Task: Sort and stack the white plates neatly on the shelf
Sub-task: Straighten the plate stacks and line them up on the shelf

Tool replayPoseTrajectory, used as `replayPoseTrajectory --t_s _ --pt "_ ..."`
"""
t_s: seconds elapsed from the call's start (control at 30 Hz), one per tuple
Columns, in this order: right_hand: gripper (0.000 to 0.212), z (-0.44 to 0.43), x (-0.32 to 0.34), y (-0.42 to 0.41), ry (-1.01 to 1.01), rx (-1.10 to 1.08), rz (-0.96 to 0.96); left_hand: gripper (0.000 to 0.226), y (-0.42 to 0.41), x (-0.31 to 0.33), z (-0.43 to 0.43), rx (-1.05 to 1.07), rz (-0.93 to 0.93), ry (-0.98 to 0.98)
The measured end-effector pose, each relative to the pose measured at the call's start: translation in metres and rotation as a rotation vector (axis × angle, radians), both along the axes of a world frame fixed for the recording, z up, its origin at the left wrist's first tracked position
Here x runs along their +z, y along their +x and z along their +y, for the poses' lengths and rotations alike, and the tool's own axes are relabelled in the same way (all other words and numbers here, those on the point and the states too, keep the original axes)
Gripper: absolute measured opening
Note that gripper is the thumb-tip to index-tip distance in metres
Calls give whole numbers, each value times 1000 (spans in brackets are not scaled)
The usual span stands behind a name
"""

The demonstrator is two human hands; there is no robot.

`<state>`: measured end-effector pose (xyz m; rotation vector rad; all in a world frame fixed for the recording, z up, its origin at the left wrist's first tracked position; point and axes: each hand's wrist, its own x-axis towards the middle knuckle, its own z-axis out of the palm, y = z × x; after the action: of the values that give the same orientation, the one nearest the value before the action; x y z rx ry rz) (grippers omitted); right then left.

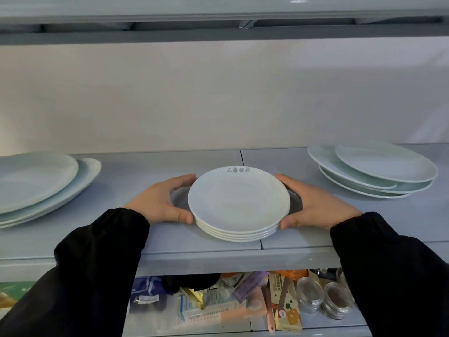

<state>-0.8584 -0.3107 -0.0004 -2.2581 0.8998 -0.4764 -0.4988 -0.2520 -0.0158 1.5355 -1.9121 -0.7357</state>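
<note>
A stack of several small round white plates (239,201) sits on the grey shelf (136,176), near its front edge. The top plate bears faint grey lettering at its far rim. My left hand (161,199) holds the stack's left side, thumb at the front and fingers curved round the back. My right hand (315,203) holds the right side the same way. Both arms wear black sleeves.
A stack of large pale plates (38,181) lies at the shelf's left end. Another, unevenly laid stack of large plates (374,169) lies at the right. A shelf board (218,32) runs overhead. The lower shelf holds packets, boxes (286,302) and clear lidded jars (313,297).
</note>
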Motion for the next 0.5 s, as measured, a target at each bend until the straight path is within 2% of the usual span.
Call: replayPoseTrajectory --t_s 0.13,0.27,0.5 --pt "101 -2 -1 0 -17 12 19 97 -7 1 0 -42 6 -22" --pt "104 -3 -2 -2 -33 15 18 93 -8 2 1 -61 23 -25" --pt "103 -5 -3 -3 -34 14 17 98 -5 -1 -1 -30 24 -26"
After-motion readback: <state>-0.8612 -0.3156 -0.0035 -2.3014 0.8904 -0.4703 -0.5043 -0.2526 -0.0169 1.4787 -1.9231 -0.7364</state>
